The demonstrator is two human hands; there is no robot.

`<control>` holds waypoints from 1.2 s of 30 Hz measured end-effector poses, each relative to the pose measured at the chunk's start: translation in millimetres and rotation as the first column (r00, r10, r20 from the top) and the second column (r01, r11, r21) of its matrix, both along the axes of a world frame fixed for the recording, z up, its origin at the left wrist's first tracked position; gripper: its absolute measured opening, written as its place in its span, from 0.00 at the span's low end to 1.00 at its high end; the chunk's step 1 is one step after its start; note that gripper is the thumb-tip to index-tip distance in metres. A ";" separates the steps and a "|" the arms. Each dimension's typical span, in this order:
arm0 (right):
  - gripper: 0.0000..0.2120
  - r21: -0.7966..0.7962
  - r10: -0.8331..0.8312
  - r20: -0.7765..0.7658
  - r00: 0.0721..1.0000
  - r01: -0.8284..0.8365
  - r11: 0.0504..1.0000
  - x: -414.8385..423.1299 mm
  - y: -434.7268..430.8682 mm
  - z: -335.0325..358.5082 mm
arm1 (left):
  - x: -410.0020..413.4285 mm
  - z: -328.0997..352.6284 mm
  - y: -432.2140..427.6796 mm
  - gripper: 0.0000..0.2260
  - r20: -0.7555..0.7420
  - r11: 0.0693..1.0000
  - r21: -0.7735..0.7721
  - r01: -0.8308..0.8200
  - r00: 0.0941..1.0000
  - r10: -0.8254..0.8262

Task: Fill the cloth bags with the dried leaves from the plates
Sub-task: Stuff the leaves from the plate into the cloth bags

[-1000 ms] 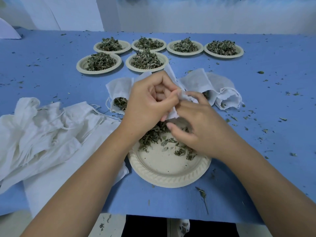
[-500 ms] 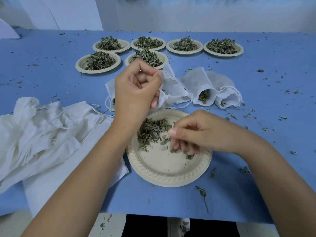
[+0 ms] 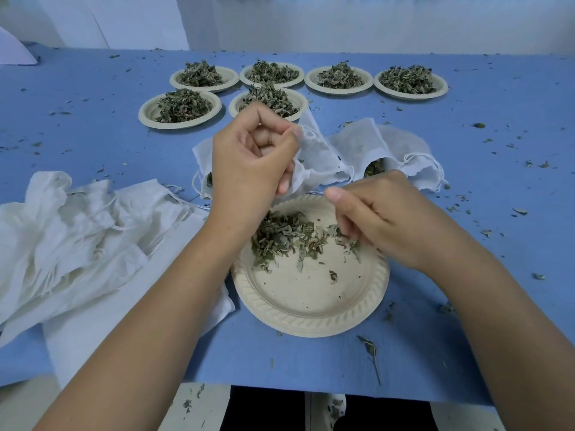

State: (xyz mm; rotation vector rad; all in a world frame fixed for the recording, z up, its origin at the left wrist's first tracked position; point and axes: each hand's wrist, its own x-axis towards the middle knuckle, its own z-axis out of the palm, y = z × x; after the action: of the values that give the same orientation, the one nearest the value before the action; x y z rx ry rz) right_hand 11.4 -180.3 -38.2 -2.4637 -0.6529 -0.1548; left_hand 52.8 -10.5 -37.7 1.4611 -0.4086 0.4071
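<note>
**leafnoob:** Six heaped beige paper plates still wait at the back of the blue surface. Anything change on the head cam?

**bagpacker:** Yep. The right hand dropped from the bag mouth to the near round beige plate, fingers bunched on a pinch of dried green leaves. The left hand lifted the white cloth drawstring bag, fingers clamped on its rim, just above the plate's far edge. Looks like another load is going in. Plate's maybe half cleared.
</note>
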 end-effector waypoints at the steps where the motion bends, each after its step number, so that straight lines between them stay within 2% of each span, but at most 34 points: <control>1: 0.33 -0.038 -0.017 0.046 0.999 0.019 0.999 0.4 0.1 0.4 | -0.3 -0.4 -0.6 0.10 -0.003 1.000 0.003 0.004 1.000 -0.004; 3: 0.30 -0.112 -0.035 0.077 0.996 0.043 0.993 1.8 2.0 -1.8 | -0.9 -1.2 -2.1 0.11 -0.011 1.000 0.015 0.010 1.000 -0.009; 6: 0.23 -0.149 0.033 -0.038 0.999 -0.038 0.988 -0.3 9.4 -6.5 | -1.3 -1.2 -3.0 0.11 -0.016 1.000 0.023 0.003 1.000 -0.003; 8: 0.25 -0.005 0.099 -0.156 0.983 -0.101 0.995 -3.4 11.2 -6.4 | -0.8 -1.2 -2.7 0.11 -0.012 1.000 0.022 -0.003 1.000 0.003; 10: 0.23 0.124 0.092 -0.163 0.982 -0.072 0.990 -3.1 7.2 -5.8 | -0.7 -1.4 -2.6 0.10 -0.012 1.000 0.022 -0.003 1.000 0.003; 13: 0.16 -0.017 0.098 -0.176 0.980 -0.103 0.995 0.5 4.8 -3.0 | -0.8 -1.6 -2.8 0.10 -0.017 1.000 0.024 0.000 1.000 0.000; 14: 0.17 -0.086 0.143 -0.227 0.963 -0.166 0.982 -0.1 6.0 -2.8 | -0.8 -1.5 -2.9 0.10 -0.016 1.000 0.027 0.003 1.000 -0.002; 16: 0.24 -0.151 0.231 -0.314 0.921 -0.289 0.945 -2.6 9.2 -5.9 | -1.2 -1.3 -3.1 0.11 -0.013 0.999 0.032 0.005 1.000 -0.005; 17: 0.25 -0.151 0.247 -0.323 0.914 -0.307 0.940 -3.7 11.5 -6.7 | -1.3 -1.2 -3.0 0.11 -0.012 0.999 0.032 0.006 1.000 -0.005; 21: 0.12 -0.089 0.202 -0.231 0.952 -0.228 0.970 -2.1 12.4 -3.6 | -1.7 -0.5 -2.5 0.10 -0.009 0.999 0.031 0.007 1.000 -0.007; 24: 0.09 -0.053 0.183 -0.223 0.958 -0.199 0.979 -2.1 11.2 -3.2 | -1.0 -1.3 -2.3 0.10 -0.001 0.999 0.038 0.006 1.000 -0.006; 26: 0.07 0.054 0.196 -0.239 0.951 -0.189 0.981 -3.2 9.2 -1.8 | -0.6 -1.9 -2.1 0.10 0.003 0.999 0.040 0.008 1.000 -0.008; 28: 0.08 0.314 0.212 -0.233 0.949 -0.133 0.940 -6.1 6.6 4.6 | 0.4 -2.6 -2.2 0.10 0.004 0.999 0.034 0.015 1.000 -0.015; 31: 0.09 0.665 0.180 -0.059 0.982 -0.096 0.741 -7.2 4.2 11.3 | 1.7 -4.8 -3.5 0.10 -0.005 0.997 0.061 0.042 0.999 -0.042; 34: 0.13 0.810 0.008 -0.002 1.000 -0.003 0.586 -4.1 6.2 7.4 | -1.4 -5.6 -7.1 0.09 0.001 0.991 0.105 0.080 0.997 -0.081; 36: 0.12 0.812 -0.100 0.014 0.995 0.047 0.582 -3.9 10.4 1.8 | -3.8 -6.3 -8.4 0.09 0.023 0.990 0.101 0.103 0.994 -0.105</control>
State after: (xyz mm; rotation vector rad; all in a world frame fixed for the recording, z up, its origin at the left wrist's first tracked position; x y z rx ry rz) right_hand 7.4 -169.9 -36.3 -1.5722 -0.3636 -0.4555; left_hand 49.0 -18.8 -44.0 1.5250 -0.5315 0.3276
